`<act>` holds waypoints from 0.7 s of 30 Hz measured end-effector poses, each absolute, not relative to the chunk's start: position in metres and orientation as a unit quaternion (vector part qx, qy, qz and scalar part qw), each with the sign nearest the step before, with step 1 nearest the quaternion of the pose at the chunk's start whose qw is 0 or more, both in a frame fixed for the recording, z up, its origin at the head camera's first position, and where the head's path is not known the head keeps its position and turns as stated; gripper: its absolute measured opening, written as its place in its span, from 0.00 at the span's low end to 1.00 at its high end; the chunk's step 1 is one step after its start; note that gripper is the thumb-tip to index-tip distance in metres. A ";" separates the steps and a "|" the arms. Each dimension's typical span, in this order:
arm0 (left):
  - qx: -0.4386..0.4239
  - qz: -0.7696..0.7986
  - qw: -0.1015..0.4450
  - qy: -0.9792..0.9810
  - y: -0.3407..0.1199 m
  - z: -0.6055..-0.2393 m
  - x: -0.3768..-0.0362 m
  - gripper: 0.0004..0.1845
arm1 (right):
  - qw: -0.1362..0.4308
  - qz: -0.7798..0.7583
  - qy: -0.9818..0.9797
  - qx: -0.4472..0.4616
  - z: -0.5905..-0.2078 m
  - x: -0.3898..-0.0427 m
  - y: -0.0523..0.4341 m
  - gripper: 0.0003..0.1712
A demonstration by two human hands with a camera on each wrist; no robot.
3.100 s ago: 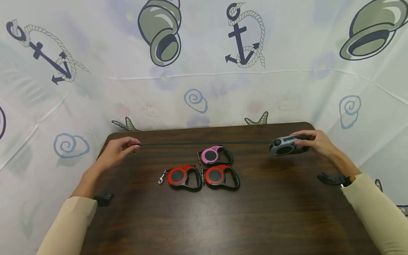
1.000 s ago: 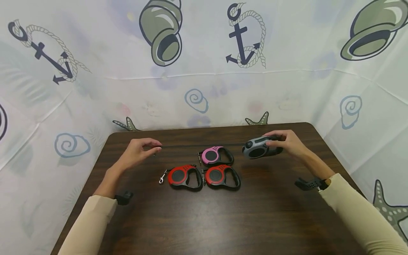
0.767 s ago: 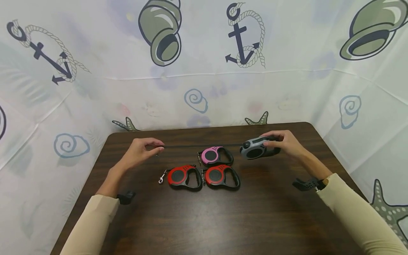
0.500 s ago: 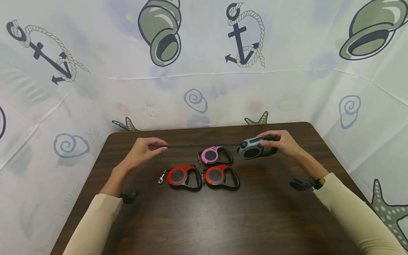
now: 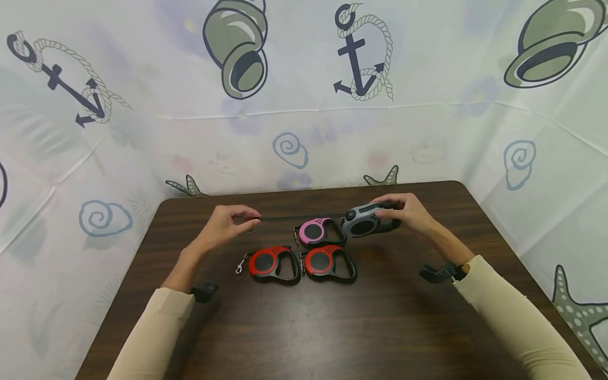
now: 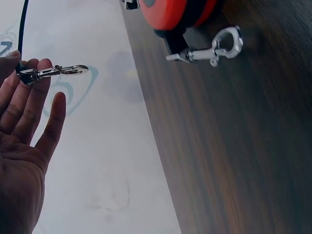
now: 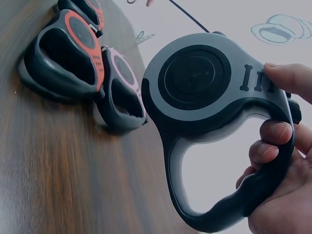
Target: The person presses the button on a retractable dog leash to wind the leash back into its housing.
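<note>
Head view, right hand (image 5: 404,214) fingers curled round grey leash (image 5: 363,224), cord running leftward, left hand (image 5: 228,224) pinching clip (image 6: 51,72).

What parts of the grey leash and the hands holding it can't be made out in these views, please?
- Head view: the grey leash's handle is hidden behind the right hand.
- Head view: the clip in the left hand is too small to see.
- Left wrist view: the thumb pinching the clip is cut off by the left edge.
- Right wrist view: the cord runs off the top edge.

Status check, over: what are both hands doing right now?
Right hand grips grey leash reel. Left hand pinches its clip. Pink reel beneath the cord.
</note>
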State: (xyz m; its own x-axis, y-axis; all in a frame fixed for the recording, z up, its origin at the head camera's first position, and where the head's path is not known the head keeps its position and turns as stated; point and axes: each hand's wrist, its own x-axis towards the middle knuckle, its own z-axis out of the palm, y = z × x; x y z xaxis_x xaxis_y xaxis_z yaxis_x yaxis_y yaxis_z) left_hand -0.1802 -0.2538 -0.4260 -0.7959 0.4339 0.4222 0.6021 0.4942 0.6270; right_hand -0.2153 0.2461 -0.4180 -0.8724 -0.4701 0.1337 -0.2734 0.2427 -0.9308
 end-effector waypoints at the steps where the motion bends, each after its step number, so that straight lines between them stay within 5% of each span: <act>1: -0.303 -0.403 0.105 -0.857 -0.253 -0.426 -0.180 0.08 | 0.086 -0.568 0.783 -0.239 -0.418 -0.215 0.245 0.21; 21: -0.312 -0.423 0.099 -0.845 -0.226 -0.423 -0.182 0.07 | 0.092 -0.592 0.766 -0.232 -0.418 -0.217 0.211 0.23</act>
State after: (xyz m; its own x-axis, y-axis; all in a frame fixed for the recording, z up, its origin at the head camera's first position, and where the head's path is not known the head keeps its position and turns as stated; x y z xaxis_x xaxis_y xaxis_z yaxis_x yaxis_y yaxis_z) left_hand -0.1820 -0.2261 -0.4233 -0.7852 0.4441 0.4314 0.6115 0.4472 0.6527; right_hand -0.2169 0.2110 -0.4177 -0.8750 -0.4650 0.1344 -0.2472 0.1906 -0.9500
